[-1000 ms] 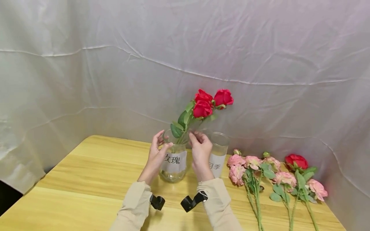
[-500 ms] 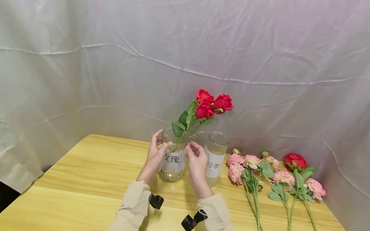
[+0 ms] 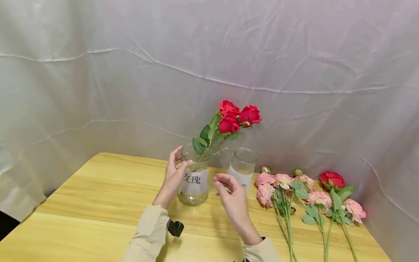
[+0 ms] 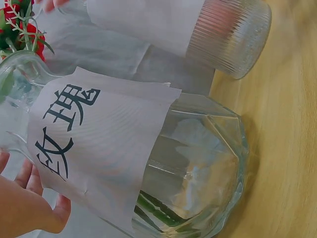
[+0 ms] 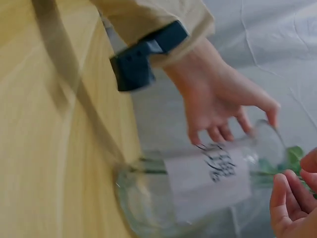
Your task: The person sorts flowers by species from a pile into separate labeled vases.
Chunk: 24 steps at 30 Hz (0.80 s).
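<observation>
A clear glass vase [image 3: 193, 198] with a paper label stands upright on the table, holding several red roses [image 3: 230, 123] that lean to the right. My left hand [image 3: 172, 179] holds this vase near its rim, thumb at the front and fingers around the far left side. In the left wrist view, green stems [image 4: 161, 210] show through the base of the glass. My right hand [image 3: 235, 203] hangs to the right of the vase with loosely curled fingers and nothing in them. It partly hides a second, taller labelled vase [image 3: 245, 160], whose visible opening holds no flowers.
On the right side of the wooden table [image 3: 108, 203] lie several pink flowers [image 3: 266, 193] with long green stems, and one red rose [image 3: 332, 179] among them. A grey cloth [image 3: 157, 94] hangs behind the table.
My right hand has come away from the rose stems, moving down and toward me on the right. The right-hand rose has sunk slightly. My left hand stays on the vase.
</observation>
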Each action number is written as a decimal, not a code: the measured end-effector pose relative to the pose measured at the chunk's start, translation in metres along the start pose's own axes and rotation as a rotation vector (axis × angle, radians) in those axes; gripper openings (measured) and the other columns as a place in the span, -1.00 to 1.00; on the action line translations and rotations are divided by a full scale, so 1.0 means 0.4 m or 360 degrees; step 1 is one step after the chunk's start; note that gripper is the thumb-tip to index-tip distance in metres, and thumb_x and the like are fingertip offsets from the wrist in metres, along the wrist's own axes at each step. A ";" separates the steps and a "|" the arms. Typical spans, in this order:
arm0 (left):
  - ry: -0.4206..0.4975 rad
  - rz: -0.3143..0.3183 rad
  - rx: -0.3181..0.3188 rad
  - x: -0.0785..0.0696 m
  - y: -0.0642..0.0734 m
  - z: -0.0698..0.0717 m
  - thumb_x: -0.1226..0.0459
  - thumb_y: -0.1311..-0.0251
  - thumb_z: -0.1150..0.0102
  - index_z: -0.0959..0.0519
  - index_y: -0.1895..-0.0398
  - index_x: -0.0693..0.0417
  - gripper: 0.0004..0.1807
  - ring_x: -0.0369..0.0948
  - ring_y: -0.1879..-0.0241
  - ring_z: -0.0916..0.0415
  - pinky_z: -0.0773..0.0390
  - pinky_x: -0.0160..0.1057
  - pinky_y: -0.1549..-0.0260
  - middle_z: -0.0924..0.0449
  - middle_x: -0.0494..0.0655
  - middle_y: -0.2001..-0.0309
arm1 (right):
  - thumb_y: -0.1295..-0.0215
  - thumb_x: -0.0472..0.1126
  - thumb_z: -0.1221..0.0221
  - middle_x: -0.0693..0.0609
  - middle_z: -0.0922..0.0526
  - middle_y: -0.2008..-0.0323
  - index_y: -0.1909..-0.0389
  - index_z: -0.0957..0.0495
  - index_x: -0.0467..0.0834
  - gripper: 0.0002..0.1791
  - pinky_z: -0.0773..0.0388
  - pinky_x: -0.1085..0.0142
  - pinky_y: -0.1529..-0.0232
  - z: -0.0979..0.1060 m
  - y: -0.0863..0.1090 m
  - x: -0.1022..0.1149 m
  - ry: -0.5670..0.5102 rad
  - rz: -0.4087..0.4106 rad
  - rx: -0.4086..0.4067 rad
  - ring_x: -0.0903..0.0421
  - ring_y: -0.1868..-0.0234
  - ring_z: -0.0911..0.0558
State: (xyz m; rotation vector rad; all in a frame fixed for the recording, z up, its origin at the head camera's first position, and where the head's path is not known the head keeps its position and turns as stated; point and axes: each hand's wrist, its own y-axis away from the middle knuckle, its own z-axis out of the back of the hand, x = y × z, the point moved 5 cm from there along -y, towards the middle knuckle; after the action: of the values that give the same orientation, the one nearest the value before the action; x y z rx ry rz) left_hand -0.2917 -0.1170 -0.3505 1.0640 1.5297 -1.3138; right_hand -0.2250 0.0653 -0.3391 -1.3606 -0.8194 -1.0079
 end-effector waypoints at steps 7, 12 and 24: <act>0.0002 -0.0001 -0.0041 -0.004 0.000 0.013 0.36 -0.23 -0.08 -0.08 -0.45 0.12 -0.29 0.03 -0.24 -0.15 -0.15 0.09 -0.24 -0.27 0.23 -0.24 | -0.31 -0.48 -0.09 -0.32 -0.63 0.20 0.07 -0.49 -0.50 -0.78 -0.57 0.37 0.31 0.079 0.006 0.060 0.0024 0.0237 0.0127 0.21 0.25 -0.64; 0.0006 -0.0009 -0.0030 -0.006 0.001 0.009 0.37 -0.25 -0.05 -0.06 -0.45 0.15 -0.29 0.04 -0.23 -0.16 -0.15 0.07 -0.25 -0.24 0.27 -0.25 | -0.28 -0.54 -0.08 -0.13 -0.69 0.31 0.10 -0.48 -0.55 -0.80 -0.57 0.38 0.40 0.172 0.008 0.099 0.0018 0.0428 0.0175 0.17 0.36 -0.66; 0.0022 0.0008 -0.0027 -0.002 0.001 0.001 0.36 -0.23 -0.06 -0.07 -0.45 0.14 -0.28 0.03 -0.26 -0.13 -0.12 0.07 -0.26 -0.26 0.20 -0.25 | -0.35 -0.40 -0.12 0.13 -0.72 0.28 0.05 -0.60 -0.21 -0.79 -0.57 0.46 0.35 0.502 -0.031 0.034 0.0203 0.0164 -0.0103 0.25 0.32 -0.67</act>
State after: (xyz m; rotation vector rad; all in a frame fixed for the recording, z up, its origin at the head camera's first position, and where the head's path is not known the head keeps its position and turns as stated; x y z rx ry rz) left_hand -0.2909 -0.1175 -0.3500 1.0679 1.5449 -1.2902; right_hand -0.2130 0.2641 -0.3078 -1.3648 -0.6202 -1.0362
